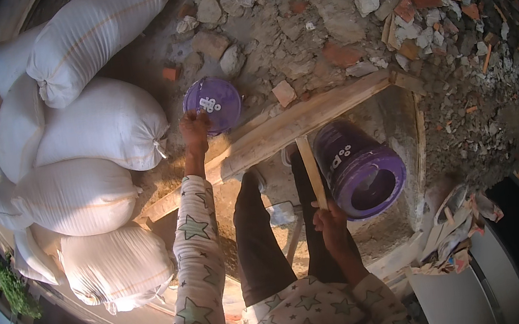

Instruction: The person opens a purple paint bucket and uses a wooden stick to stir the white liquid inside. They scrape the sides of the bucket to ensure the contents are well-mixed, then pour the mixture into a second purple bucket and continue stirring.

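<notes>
My left hand [195,131] reaches forward with its fingers closed at the near left edge of a round purple lid [215,96] that has white markings. Whether a container sits beneath that lid, I cannot tell. Lower and to the right, my right hand [331,223] is wrapped around the near end of a flat wooden stick [311,171], which points away from me. Just right of the stick, a dark purple bucket [342,144] lies tilted with its open mouth towards me. Its inside is mostly in shadow.
White filled sacks [97,127] are piled on the left. A wooden beam [306,120] crosses between the lid and the bucket. Broken bricks and rubble [340,54] cover the ground ahead and right. Torn paper and scraps [446,236] lie at the lower right.
</notes>
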`<state>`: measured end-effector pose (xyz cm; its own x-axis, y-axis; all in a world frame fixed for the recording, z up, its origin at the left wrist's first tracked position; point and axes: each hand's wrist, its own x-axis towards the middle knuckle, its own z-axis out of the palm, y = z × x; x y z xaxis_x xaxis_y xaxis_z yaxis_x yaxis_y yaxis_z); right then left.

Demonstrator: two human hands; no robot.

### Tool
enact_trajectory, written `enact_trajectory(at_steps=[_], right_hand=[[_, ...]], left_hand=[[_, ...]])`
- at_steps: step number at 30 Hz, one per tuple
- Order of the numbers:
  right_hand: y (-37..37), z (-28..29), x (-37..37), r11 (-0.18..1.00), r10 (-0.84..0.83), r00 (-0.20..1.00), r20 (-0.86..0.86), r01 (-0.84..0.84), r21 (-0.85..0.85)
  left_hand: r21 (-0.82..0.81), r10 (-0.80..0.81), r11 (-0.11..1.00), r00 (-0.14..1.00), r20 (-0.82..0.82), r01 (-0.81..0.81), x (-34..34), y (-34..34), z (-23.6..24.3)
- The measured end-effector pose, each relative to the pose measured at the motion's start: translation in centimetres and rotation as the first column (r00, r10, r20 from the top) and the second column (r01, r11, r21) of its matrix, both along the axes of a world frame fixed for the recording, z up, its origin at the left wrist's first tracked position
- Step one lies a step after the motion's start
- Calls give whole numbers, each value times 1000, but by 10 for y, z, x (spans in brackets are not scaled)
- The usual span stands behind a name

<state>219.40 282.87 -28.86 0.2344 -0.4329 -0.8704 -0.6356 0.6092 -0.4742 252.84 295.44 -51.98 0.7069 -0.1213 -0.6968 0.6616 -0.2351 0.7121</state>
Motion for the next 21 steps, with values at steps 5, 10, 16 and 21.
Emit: enact_trajectory(at_steps=[5, 10, 16, 21], right_hand=[[1, -4, -7, 1000, 1, 1000, -11, -1, 8], [0, -4, -7, 1000, 1, 1000, 17, -1, 18], [-6, -2, -4, 1000, -26, 1000, 13, 26, 10], [-7, -1, 2, 1000, 10, 1000, -9, -10, 30]], left_hand=[[433, -384, 857, 906, 178, 278, 42, 47, -39], [806, -540, 573, 807, 237, 147, 41, 80, -56], [818, -503, 575, 798, 333, 21, -22, 15, -9], [836, -593, 547, 691, 414, -32, -58, 25, -42]])
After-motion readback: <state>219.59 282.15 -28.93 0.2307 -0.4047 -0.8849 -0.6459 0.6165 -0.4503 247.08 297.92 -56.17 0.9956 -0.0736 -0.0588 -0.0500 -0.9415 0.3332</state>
